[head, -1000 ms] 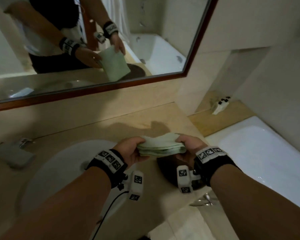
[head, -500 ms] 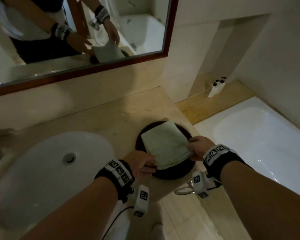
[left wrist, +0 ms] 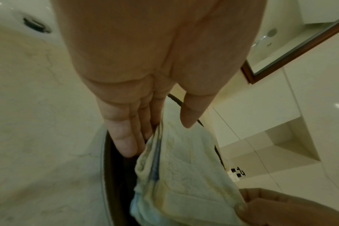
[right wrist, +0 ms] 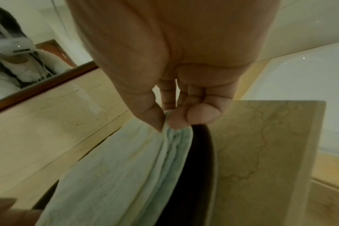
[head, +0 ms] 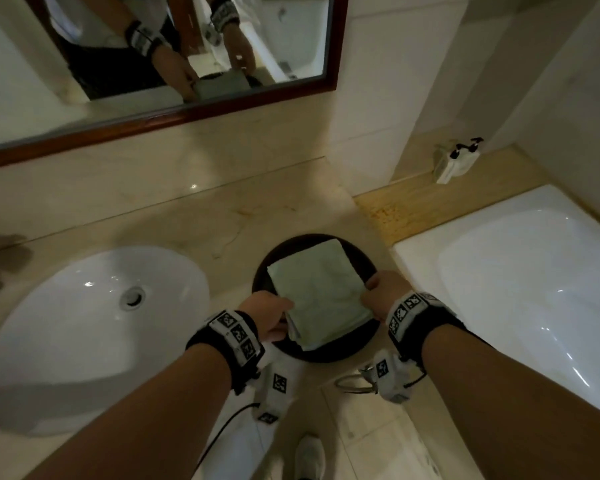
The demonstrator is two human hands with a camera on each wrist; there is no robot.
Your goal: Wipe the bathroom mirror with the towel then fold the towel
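A folded pale green towel [head: 319,292] lies flat on a dark round tray [head: 326,355] at the counter's right end. My left hand [head: 284,313] is at the towel's near-left edge. In the left wrist view its fingers [left wrist: 122,145] lie straight along the towel [left wrist: 184,175] edge inside the tray [left wrist: 116,183], thumb straight above the cloth. My right hand [head: 369,292] holds the right edge. The right wrist view shows thumb and forefinger of that hand [right wrist: 166,123] pinching the layered towel [right wrist: 116,175] corner. The wood-framed mirror [head: 49,81] hangs above the counter.
An oval white sink [head: 94,313] is set in the beige marble counter [head: 187,220] left of the tray. A white bathtub [head: 516,289] lies to the right, with pump bottles [head: 454,161] on its ledge. A metal ring [head: 355,382] hangs below the counter edge.
A second ago both hands held the folded towel up above the tray. It now lies flat on the tray, and the left hand's grip has loosened to straight fingers.
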